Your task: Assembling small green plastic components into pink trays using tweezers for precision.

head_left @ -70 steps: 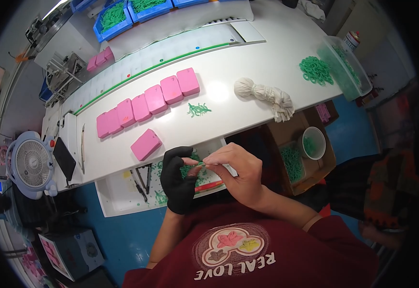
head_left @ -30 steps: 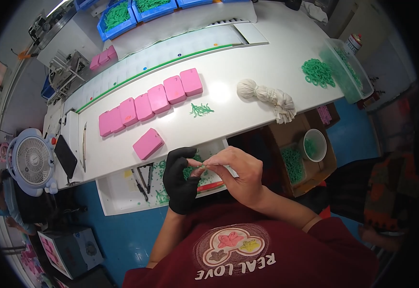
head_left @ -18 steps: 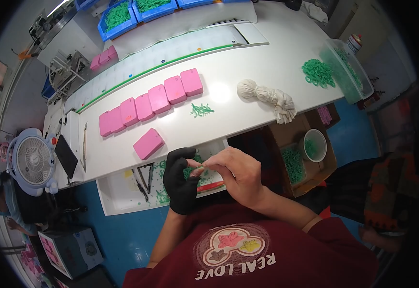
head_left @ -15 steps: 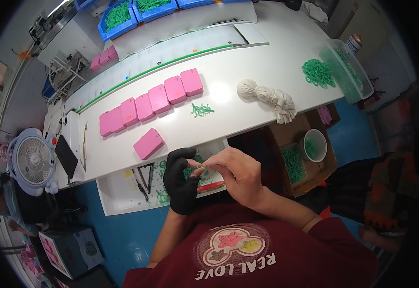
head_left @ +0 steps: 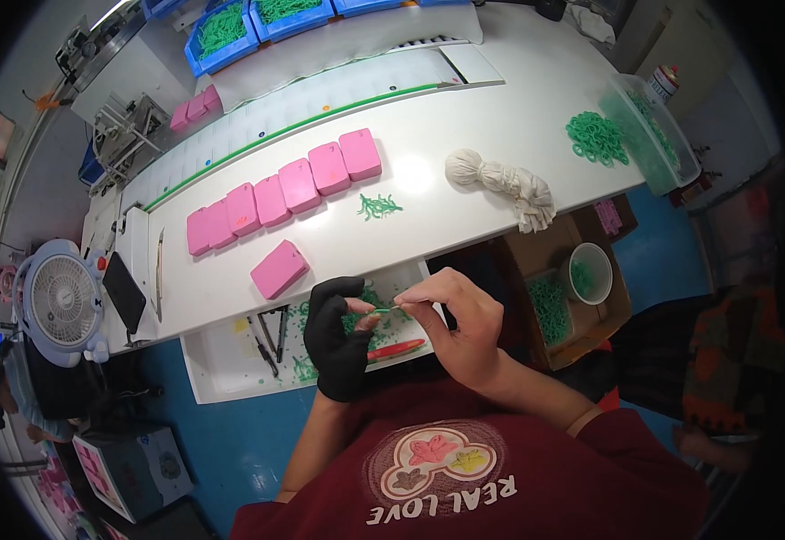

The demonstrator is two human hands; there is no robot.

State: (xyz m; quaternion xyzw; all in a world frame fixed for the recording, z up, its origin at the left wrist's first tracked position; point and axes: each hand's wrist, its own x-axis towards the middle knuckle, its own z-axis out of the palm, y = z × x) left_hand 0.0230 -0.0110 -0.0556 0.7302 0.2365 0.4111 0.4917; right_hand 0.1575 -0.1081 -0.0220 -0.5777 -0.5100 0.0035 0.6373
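Observation:
My left hand (head_left: 338, 340), in a black glove with the thumb and a fingertip bare, is closed in a pinch over the open drawer. Facing it, my bare right hand (head_left: 461, 326) pinches too. Between both sets of fingertips stretches a thin, small green piece (head_left: 384, 310); its exact shape is too small to make out. Beneath my hands, the white drawer (head_left: 221, 382) holds scattered green bits, dark pen-like tools (head_left: 271, 342) and a red-handled tool (head_left: 395, 350). One pink block (head_left: 279, 270) lies on the table just beyond my left hand.
A row of pink blocks (head_left: 269, 200) and a little heap of green pieces (head_left: 379, 207) lie on the white table. Farther right are a bundled cloth (head_left: 500, 184), a larger green pile (head_left: 596, 138) and a clear bin (head_left: 681, 166). A fan (head_left: 61, 301) stands left; a cardboard box (head_left: 610, 322) sits right.
My right hand has drawn slightly right, away from the left, so the green piece shows between them. Coloured dots on the belt behind the blocks have shifted right. My left hand stays put.

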